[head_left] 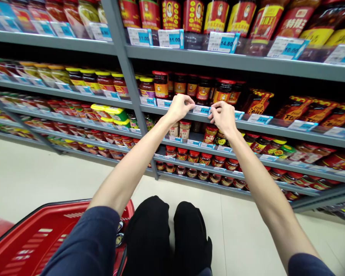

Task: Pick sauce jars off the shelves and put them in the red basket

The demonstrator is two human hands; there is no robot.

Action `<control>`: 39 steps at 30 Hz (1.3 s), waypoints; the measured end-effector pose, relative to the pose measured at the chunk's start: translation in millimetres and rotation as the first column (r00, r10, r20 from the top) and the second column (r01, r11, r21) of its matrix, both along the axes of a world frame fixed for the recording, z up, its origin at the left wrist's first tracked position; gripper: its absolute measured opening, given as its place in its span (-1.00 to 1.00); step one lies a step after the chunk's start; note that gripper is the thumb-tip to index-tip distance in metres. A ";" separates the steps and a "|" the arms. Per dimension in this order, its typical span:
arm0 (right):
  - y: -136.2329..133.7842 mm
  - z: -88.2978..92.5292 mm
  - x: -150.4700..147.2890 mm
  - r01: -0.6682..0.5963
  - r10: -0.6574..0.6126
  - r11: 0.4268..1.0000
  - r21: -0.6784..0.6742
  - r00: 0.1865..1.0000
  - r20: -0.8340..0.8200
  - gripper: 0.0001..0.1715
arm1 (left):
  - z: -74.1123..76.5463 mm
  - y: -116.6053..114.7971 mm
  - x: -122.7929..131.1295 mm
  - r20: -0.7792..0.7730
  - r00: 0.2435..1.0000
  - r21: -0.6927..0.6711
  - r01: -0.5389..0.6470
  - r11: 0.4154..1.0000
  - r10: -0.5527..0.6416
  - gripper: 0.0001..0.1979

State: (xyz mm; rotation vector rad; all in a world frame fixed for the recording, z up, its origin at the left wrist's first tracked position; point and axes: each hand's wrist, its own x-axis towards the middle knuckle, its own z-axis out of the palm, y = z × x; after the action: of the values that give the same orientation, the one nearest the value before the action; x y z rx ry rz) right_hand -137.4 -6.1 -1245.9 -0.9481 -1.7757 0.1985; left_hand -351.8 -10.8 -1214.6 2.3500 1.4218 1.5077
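Both arms reach forward to a shelf of jars. My left hand (180, 108) is at the shelf's front edge, left of a blue and white price tag (201, 110), its thumb and fingertips pressed together. On the tag's right side is my right hand (222, 116), fingers curled and pinched near the tag's end. Whether either hand grips the tag or its clear cover is too small to tell. Behind the hands stand dark jars with orange labels (203, 91) and red lids.
Grey shelves (241, 57) full of jars and packets span the view, with a post (129, 69) left of my hands. A red basket (66, 214) holding some cans stands at lower left beside my black-clad knees (151, 230). Pale floor tiles (201, 195) lie below.
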 end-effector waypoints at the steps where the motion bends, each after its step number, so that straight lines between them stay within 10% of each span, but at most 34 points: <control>1: 0.8 0.0 0.4 -0.005 0.005 1.000 0.006 1.000 0.001 -0.87 | -0.1 1.4 -0.6 0.004 1.000 -0.007 0.010 1.000 -0.010 -0.93; 17: 0.2 -2.3 0.4 -0.038 0.038 0.998 0.041 0.999 0.007 -0.81 | -3.1 -2.6 2.7 -0.359 0.902 0.082 -0.227 0.971 0.241 -0.79; 28: 0.3 1.4 2.2 -0.094 0.094 0.995 0.011 0.996 -0.007 -0.80 | -2.8 13.3 -10.7 -0.288 0.956 0.099 -0.022 0.995 0.049 -0.90; 39: -4.8 1.5 -1.3 -0.043 0.043 0.999 0.004 0.999 0.021 -0.70 | 3.3 -4.6 -5.9 -0.393 0.913 0.068 -0.092 0.993 0.112 -0.81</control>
State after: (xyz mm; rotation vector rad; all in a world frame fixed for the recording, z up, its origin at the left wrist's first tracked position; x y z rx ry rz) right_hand -138.8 -11.0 -1244.4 -0.9125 -1.8160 0.2122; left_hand -357.8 -15.4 -1211.3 2.7704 1.6209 1.1334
